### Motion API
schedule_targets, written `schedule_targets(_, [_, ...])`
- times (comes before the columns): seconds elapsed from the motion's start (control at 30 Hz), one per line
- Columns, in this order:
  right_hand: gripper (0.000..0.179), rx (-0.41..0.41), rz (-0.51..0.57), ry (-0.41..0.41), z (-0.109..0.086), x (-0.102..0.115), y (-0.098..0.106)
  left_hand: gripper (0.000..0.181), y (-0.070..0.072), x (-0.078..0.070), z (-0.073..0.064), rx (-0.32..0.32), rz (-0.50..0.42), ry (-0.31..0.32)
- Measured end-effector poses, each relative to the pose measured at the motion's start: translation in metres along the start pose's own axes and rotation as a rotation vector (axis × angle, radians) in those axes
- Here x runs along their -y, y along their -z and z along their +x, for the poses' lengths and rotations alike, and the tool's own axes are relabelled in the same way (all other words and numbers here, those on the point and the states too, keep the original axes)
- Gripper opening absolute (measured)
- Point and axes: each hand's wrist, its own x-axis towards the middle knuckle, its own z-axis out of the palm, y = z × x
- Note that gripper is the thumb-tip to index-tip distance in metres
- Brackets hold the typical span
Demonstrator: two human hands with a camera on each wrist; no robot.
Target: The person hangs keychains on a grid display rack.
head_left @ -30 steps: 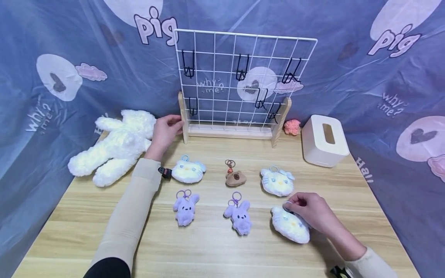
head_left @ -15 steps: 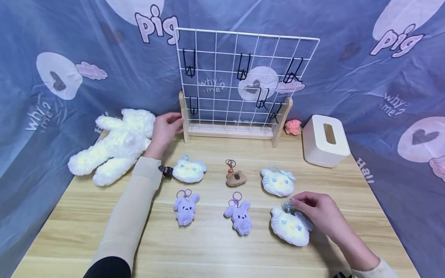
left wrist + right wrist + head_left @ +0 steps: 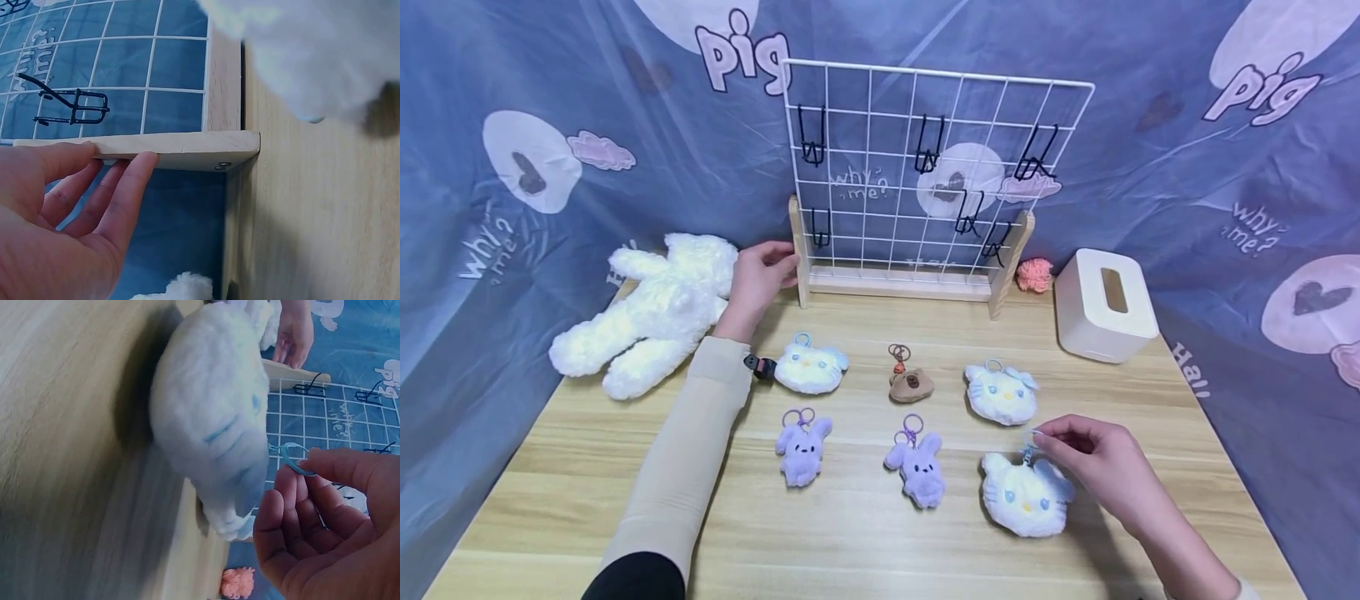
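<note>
My right hand [image 3: 1093,458] pinches the light-blue ring [image 3: 292,461] of a white plush cat-head keychain [image 3: 1024,500] between thumb and fingertips. The plush hangs below the ring, face up toward the head view, its shadow on the table beside it. My left hand [image 3: 763,279] holds the left wooden upright [image 3: 178,144] of a white wire grid rack [image 3: 917,154], thumb on one side and fingertips against the other. Black hooks [image 3: 78,109] hang on the grid. Another white cat-head keychain [image 3: 1002,394] lies just behind the held one.
Two purple rabbit keychains [image 3: 801,454], a brown animal-head keychain [image 3: 910,385] and a third white cat-head keychain [image 3: 810,369] lie on the wooden table [image 3: 820,550]. A large white plush toy [image 3: 658,308] lies at left. A coral fuzzy item [image 3: 1034,275] and white tissue box [image 3: 1105,308] stand back right.
My right hand has lifted the ring slightly and shifted right. The cat-head plush has swung from a slant to nearly level, its chain now showing. My left hand stays on the upright.
</note>
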Motion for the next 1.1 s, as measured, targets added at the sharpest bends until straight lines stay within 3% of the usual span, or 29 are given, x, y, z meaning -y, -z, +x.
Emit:
schedule_targets(0.37, [0.008, -0.042, -0.034, 0.052, -0.008, 0.009, 0.005, 0.030, -0.003, 0.004, -0.001, -0.007, 0.014, -0.004])
schedule_targets(0.8, [0.011, -0.064, -0.025, 0.057, -0.008, 0.015, 0.017, 0.030, -0.004, 0.002, 0.000, -0.018, 0.041, -0.018])
schedule_targets(1.1, [0.009, -0.101, -0.040, 0.107, -0.001, 0.025, 0.030, 0.030, -0.004, 0.004, -0.001, -0.021, 0.070, -0.022])
